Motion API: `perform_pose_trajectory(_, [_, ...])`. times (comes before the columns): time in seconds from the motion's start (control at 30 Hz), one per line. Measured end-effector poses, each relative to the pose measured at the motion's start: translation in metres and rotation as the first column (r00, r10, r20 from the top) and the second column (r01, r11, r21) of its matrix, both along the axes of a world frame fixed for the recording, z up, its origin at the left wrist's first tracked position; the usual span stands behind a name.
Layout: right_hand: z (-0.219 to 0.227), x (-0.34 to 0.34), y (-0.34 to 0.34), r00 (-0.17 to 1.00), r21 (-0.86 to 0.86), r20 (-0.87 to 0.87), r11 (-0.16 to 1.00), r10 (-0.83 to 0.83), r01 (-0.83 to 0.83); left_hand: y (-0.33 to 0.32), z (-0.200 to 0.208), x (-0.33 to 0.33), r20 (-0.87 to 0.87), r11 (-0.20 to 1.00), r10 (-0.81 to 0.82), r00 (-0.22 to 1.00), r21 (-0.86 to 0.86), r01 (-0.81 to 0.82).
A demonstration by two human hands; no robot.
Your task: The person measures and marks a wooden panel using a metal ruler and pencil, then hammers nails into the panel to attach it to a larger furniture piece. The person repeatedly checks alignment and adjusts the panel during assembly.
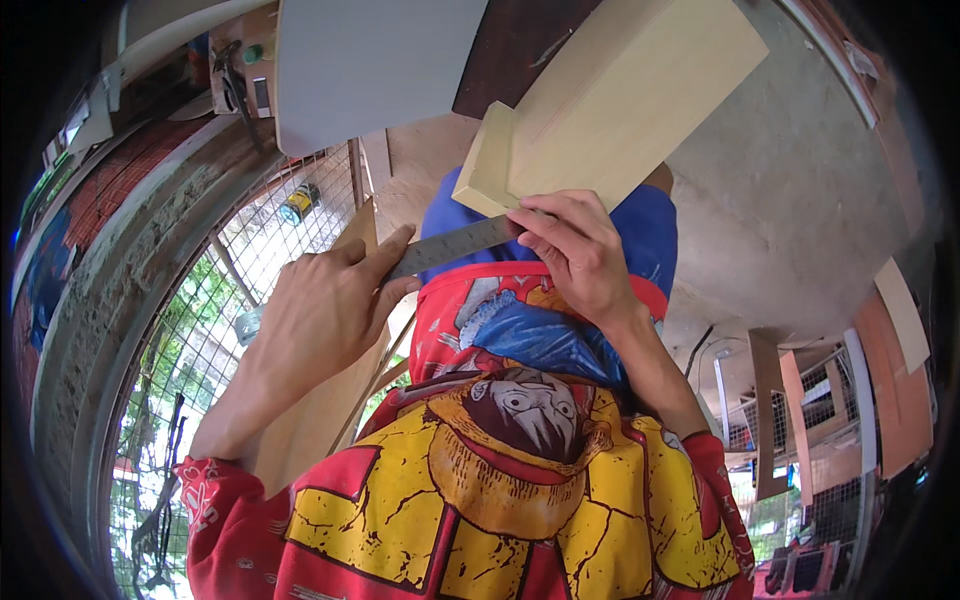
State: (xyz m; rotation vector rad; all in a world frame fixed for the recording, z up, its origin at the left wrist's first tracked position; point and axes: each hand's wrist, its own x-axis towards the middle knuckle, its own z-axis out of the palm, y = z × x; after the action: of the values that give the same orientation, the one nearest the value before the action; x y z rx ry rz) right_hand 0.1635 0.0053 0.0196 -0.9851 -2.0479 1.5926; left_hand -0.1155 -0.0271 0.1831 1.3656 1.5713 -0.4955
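Both my hands hold a flat grey metal strip (pixel 455 247) with faint dark marks, much like a short steel ruler, slanting over my lap. My left hand (pixel 335 300) pinches its lower left end between thumb and fingers. At the upper right end, the fingers and thumb of my right hand (pixel 580 245) close on it. Just beyond the strip, a pale wooden board (pixel 625 100) rests by my knees, with a short wooden end piece (pixel 487 165) standing across its near end. My right fingertips are close to that end piece; whether they touch it I cannot tell.
A light grey panel (pixel 375 70) and a dark brown board (pixel 515 50) lie ahead. Wire mesh (pixel 210 330) runs along the left, with a yellow can (pixel 298 204) by it. Several wooden panels (pixel 768 415) stand at right on the concrete floor (pixel 780 210).
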Motion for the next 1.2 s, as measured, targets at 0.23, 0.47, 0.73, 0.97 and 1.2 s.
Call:
perform_pose_trajectory(0.23, [-0.009,-0.004,0.002,1.000,0.007,-0.021,1.000,0.018,-0.018,0.056,0.010,0.005,-0.061,0.975,-0.146,0.987,-0.178,0.133])
perform_pose_trajectory(0.47, [-0.005,-0.016,0.005,0.990,-0.194,-0.139,0.980,0.012,-0.039,0.077,0.012,-0.012,-0.060,0.948,-0.225,0.972,-0.246,0.204])
perform_pose_trajectory(0.73, [-0.002,-0.022,0.006,0.997,-0.198,-0.056,0.979,-0.062,0.050,0.098,0.005,-0.028,-0.042,0.927,-0.258,0.965,-0.293,0.235])
perform_pose_trajectory(0.97, [0.005,-0.014,0.008,0.998,-0.258,-0.018,0.965,-0.061,0.055,0.097,0.005,-0.032,0.014,0.919,-0.249,0.968,-0.313,0.241])
perform_pose_trajectory(1.2, [0.006,-0.012,0.007,0.997,-0.280,-0.021,0.958,-0.079,0.070,0.101,0.001,-0.035,0.049,0.904,-0.231,0.972,-0.357,0.233])
